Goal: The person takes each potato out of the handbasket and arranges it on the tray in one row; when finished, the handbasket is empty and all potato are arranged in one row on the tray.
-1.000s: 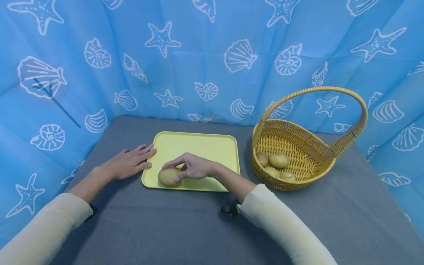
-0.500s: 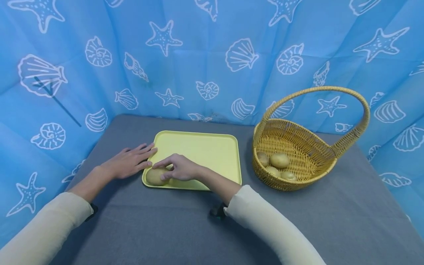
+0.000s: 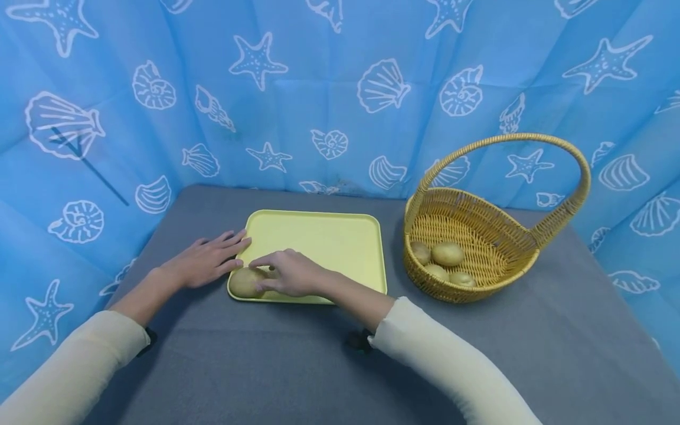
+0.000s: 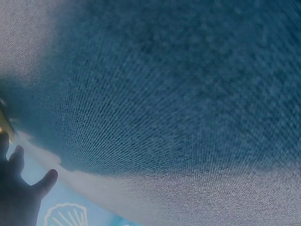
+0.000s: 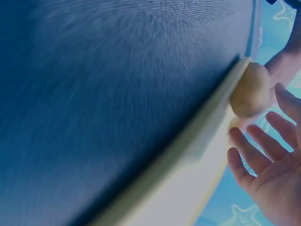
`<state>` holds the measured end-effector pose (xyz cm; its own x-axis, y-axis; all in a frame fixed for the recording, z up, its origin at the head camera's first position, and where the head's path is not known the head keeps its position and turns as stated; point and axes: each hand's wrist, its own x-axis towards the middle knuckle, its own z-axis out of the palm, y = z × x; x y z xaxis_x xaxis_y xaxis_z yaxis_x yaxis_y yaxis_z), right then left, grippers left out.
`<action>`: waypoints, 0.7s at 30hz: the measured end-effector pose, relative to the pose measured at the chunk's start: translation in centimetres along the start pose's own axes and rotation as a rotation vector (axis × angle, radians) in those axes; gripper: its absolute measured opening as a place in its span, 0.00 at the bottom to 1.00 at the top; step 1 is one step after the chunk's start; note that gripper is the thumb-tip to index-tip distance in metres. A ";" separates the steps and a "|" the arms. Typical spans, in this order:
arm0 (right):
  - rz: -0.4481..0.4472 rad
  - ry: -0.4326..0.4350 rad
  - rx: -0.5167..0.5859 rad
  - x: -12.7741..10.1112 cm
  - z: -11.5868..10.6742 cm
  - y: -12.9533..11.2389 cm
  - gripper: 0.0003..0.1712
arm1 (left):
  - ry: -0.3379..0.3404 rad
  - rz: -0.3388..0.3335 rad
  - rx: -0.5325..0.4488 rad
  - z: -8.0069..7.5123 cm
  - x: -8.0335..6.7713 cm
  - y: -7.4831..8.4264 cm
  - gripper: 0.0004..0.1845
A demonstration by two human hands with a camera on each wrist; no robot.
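Observation:
A brown potato [image 3: 241,283] lies in the near left corner of a pale yellow tray [image 3: 329,242]. My right hand [image 3: 276,273] hovers over it with fingers spread and straight, the fingertips at the potato's right side. In the right wrist view the potato [image 5: 249,89] sits at the tray's rim [image 5: 188,141], and the right hand [image 5: 268,160] is open, a little apart from it. My left hand [image 3: 212,257] lies flat on the grey table [image 3: 265,366], its fingertips touching the tray's left edge. The left hand [image 4: 19,188] shows only as a dark edge in the left wrist view.
A wicker basket [image 3: 467,292] with a tall arched handle [image 3: 504,139] stands to the right of the tray and holds several potatoes [image 3: 447,252]. Blue cloth with shell and starfish prints [image 3: 340,88] walls in the table at the back and sides.
My right hand carried the potato leftward along the tray's near edge into the near left corner, and its fingers have loosened. The left hand has stayed put.

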<state>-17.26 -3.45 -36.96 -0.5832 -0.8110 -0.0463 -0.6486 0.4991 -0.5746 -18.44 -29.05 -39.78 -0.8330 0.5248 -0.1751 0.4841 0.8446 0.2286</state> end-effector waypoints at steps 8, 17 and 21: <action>-0.073 -0.031 -0.002 -6.4 -4.1 0.1 0.32 | -0.007 0.003 0.006 0.1 0.2 -0.1 0.34; 0.001 -0.024 0.032 -15.9 -9.7 2.6 0.38 | -0.003 0.002 0.008 0.0 0.1 -0.1 0.33; 0.103 -0.005 0.068 -19.3 -12.1 4.0 0.40 | -0.006 0.006 0.012 0.0 0.1 0.0 0.34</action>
<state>-14.53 17.96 -28.45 -0.6423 -0.7582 -0.1121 -0.5506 0.5582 -0.6207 -18.53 -29.01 -39.80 -0.8286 0.5302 -0.1798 0.4920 0.8428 0.2181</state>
